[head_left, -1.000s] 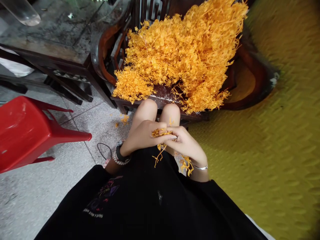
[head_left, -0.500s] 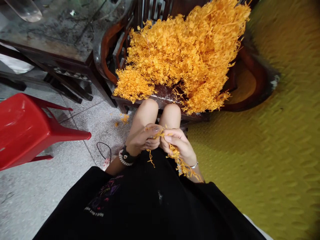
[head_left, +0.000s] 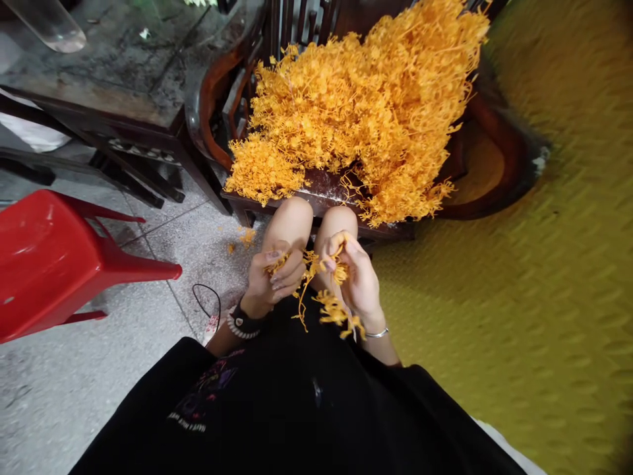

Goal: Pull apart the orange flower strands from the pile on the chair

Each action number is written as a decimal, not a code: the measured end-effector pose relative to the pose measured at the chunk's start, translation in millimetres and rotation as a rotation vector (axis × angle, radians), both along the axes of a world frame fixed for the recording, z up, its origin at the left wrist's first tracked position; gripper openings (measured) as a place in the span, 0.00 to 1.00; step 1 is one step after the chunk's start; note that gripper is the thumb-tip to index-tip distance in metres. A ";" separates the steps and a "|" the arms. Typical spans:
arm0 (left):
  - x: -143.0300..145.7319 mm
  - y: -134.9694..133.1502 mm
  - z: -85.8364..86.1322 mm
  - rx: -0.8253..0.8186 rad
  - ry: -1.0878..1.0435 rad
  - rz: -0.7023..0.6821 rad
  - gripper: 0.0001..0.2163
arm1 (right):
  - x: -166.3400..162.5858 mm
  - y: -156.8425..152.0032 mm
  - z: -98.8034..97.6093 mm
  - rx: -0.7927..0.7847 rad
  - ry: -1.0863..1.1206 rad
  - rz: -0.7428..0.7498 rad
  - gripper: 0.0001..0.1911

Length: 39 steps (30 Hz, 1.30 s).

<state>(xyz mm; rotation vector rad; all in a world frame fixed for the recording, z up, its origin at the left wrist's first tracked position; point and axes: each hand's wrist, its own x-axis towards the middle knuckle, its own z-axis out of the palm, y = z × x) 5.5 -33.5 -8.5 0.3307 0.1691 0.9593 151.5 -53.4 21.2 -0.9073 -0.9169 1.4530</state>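
My left hand (head_left: pixel 277 280) is closed on frilly orange strands (head_left: pixel 304 300), which hang from its fingers over my lap. My right hand (head_left: pixel 360 277) pinches an orange branching sprig (head_left: pixel 338 272) just above the right knee; more orange branching bits (head_left: pixel 333 309) dangle below it. A gap separates the two hands. Past my knees, a big heap of the same orange sprigs (head_left: pixel 356 105) covers most of a dark wooden chair (head_left: pixel 324 187), with a smaller clump (head_left: pixel 267 168) at its left front. The exact material cannot be made out.
On the left stands a red plastic stool (head_left: pixel 59 257). Behind it is a dark table (head_left: pixel 119 72) with a clear container (head_left: pixel 59 30). Orange scraps (head_left: pixel 246 237) lie on the grey floor (head_left: pixel 163 369). A yellow textured surface (head_left: pixel 484 316) fills the right.
My hands have drawn apart, the left one moving left and the right one tilting upward. Orange strands that met between the fingertips now hang separately from each hand.
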 end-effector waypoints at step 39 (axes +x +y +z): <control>3.7 -0.9 11.9 0.659 1.192 0.773 0.14 | 7.9 8.8 19.4 0.030 -0.319 -0.036 0.04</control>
